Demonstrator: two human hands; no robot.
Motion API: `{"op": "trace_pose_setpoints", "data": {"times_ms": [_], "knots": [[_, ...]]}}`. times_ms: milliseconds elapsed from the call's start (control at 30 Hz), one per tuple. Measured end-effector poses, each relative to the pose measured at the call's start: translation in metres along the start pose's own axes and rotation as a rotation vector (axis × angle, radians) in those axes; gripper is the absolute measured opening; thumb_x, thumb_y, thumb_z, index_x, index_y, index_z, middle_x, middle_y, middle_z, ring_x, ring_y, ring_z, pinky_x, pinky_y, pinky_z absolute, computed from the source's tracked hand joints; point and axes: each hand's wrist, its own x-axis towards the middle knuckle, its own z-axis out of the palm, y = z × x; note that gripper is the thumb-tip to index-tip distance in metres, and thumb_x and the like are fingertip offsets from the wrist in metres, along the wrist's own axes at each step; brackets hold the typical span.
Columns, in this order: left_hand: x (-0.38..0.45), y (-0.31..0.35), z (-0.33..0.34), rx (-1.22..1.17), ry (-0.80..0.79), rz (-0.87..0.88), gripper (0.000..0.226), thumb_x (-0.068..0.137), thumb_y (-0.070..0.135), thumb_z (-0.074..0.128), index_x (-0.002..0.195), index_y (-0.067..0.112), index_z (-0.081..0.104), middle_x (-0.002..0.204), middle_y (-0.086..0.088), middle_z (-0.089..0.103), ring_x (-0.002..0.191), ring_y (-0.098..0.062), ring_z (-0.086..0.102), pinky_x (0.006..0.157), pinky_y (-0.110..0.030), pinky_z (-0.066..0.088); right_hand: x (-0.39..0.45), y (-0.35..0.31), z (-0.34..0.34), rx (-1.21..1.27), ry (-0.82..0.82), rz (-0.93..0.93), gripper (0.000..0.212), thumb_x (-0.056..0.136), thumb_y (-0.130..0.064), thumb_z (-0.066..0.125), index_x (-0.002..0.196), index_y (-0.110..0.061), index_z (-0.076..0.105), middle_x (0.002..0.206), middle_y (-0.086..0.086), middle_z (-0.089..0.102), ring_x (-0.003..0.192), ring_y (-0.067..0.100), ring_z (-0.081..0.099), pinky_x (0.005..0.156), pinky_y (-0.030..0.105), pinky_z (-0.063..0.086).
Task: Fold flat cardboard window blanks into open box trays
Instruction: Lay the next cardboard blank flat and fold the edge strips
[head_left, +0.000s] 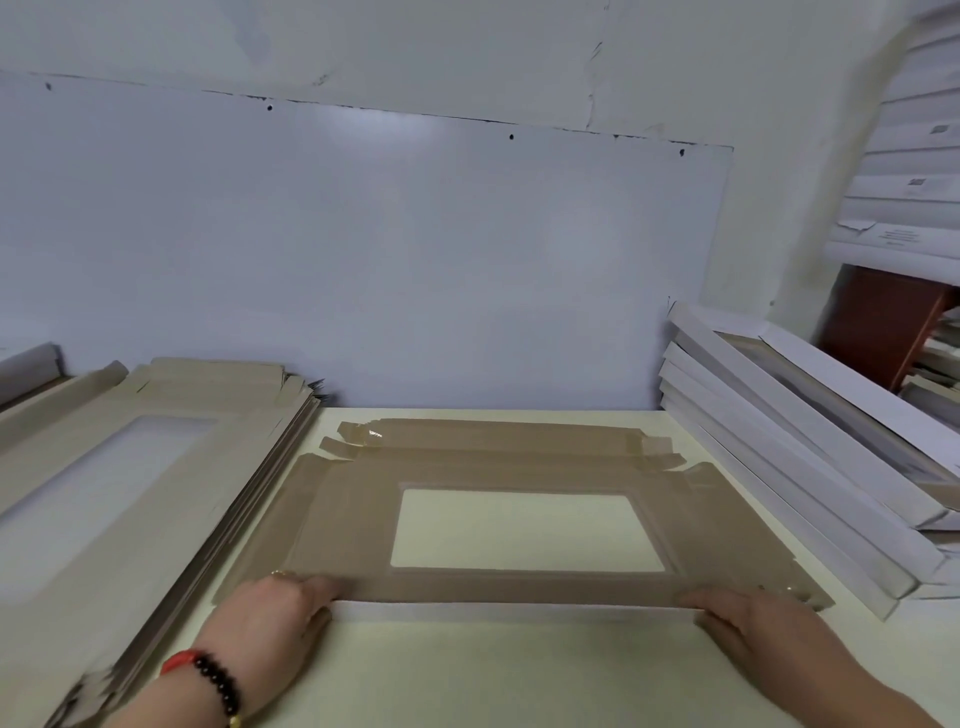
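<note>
A brown cardboard window blank (358, 499) lies flat on the pale table (467, 670), its clear rectangular window in the middle. Its near flap is folded over, showing a white underside along the front edge. My left hand (265, 629) grips the near-left end of that folded flap, thumb on top. My right hand (748, 629) grips the near-right end in the same way. The far flaps and corner tabs lie flat toward the wall.
A thick stack of flat blanks (130, 467) sits on the left, overhanging the table edge. Folded white trays (810, 467) are piled at the right. A whiteboard-like wall panel (363, 249) stands right behind the table. Shelves with paper fill the far right.
</note>
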Motion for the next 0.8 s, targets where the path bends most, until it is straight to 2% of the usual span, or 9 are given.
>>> {"op": "trace_pose_setpoints", "data": {"times_ms": [67,167,233,333,500,567,633,700,800], "knots": [[0.009,0.012,-0.001,0.076,-0.041,-0.036,0.038,0.094,0.032,0.037,0.129,0.042,0.049,0.121,0.015,0.062,0.112,-0.012,0.058,0.088,-0.025,0.046,0.011,-0.003,0.003,-0.083,-0.1,-0.004,0.032,0.099,-0.05,0.034,0.128,-0.048,0.049,0.123,-0.023,0.059,0.108,0.004,0.056,0.088,0.024,0.045],[0.024,0.04,0.005,0.163,-0.067,0.012,0.037,0.094,0.043,0.034,0.123,0.03,0.053,0.119,0.008,0.062,0.11,-0.02,0.057,0.088,-0.03,0.044,0.032,-0.039,0.005,-0.136,-0.128,-0.045,0.034,0.097,-0.054,0.036,0.122,-0.039,0.056,0.117,-0.016,0.059,0.107,0.01,0.056,0.084,0.026,0.044],[0.034,0.065,0.012,0.189,-0.08,0.074,0.042,0.097,0.051,0.028,0.115,0.026,0.056,0.117,0.003,0.061,0.11,-0.023,0.055,0.091,-0.033,0.04,0.043,-0.069,0.013,-0.174,-0.01,-0.154,0.027,0.083,-0.057,0.063,0.095,-0.034,0.071,0.091,-0.013,0.067,0.087,0.008,0.064,0.069,0.021,0.047],[0.048,0.1,0.022,0.205,-0.129,0.083,0.049,0.1,0.053,0.02,0.117,0.024,0.055,0.118,-0.001,0.058,0.113,-0.025,0.05,0.095,-0.037,0.033,0.055,-0.108,0.024,-0.206,0.108,-0.227,0.039,0.047,-0.054,0.09,0.05,-0.026,0.063,0.049,-0.011,0.055,0.044,0.008,0.056,0.04,0.015,0.04],[0.059,0.111,0.03,0.187,-0.15,0.071,0.053,0.098,0.058,0.018,0.114,0.023,0.054,0.114,-0.002,0.06,0.109,-0.025,0.053,0.093,-0.037,0.034,0.067,-0.114,0.042,-0.205,0.168,-0.235,0.044,0.065,-0.062,0.076,0.053,-0.025,0.055,0.043,-0.01,0.051,0.037,0.008,0.051,0.041,0.015,0.038],[0.06,0.098,0.031,0.195,-0.144,0.044,0.052,0.098,0.058,0.017,0.113,0.025,0.054,0.114,-0.001,0.061,0.108,-0.025,0.055,0.092,-0.037,0.035,0.066,-0.097,0.041,-0.182,0.14,-0.194,0.042,0.081,-0.064,0.057,0.064,-0.026,0.053,0.051,-0.009,0.058,0.045,0.01,0.057,0.052,0.02,0.042],[0.06,0.083,0.031,0.205,-0.105,0.026,0.055,0.098,0.057,0.01,0.113,0.027,0.054,0.116,0.0,0.06,0.108,-0.024,0.053,0.093,-0.035,0.034,0.068,-0.08,0.038,-0.119,0.013,-0.111,0.04,0.093,-0.063,0.033,0.086,-0.027,0.049,0.08,-0.008,0.066,0.075,0.017,0.065,0.076,0.031,0.042],[0.059,0.073,0.034,0.217,-0.048,0.014,0.067,0.091,0.056,-0.004,0.115,0.028,0.051,0.124,0.0,0.053,0.116,-0.025,0.045,0.099,-0.036,0.03,0.07,-0.064,0.039,-0.175,-0.08,-0.039,0.045,0.094,-0.064,0.023,0.107,-0.029,0.047,0.11,-0.006,0.059,0.103,0.018,0.056,0.094,0.033,0.03],[0.06,0.084,0.044,0.149,-0.062,-0.015,0.065,0.094,0.053,0.003,0.143,0.022,0.032,0.159,-0.004,0.015,0.147,-0.03,0.005,0.117,-0.046,-0.001,0.071,-0.073,0.042,-0.227,-0.134,0.008,0.055,0.097,-0.055,0.021,0.137,-0.025,0.044,0.144,-0.003,0.041,0.133,0.018,0.038,0.113,0.041,0.008]]}}
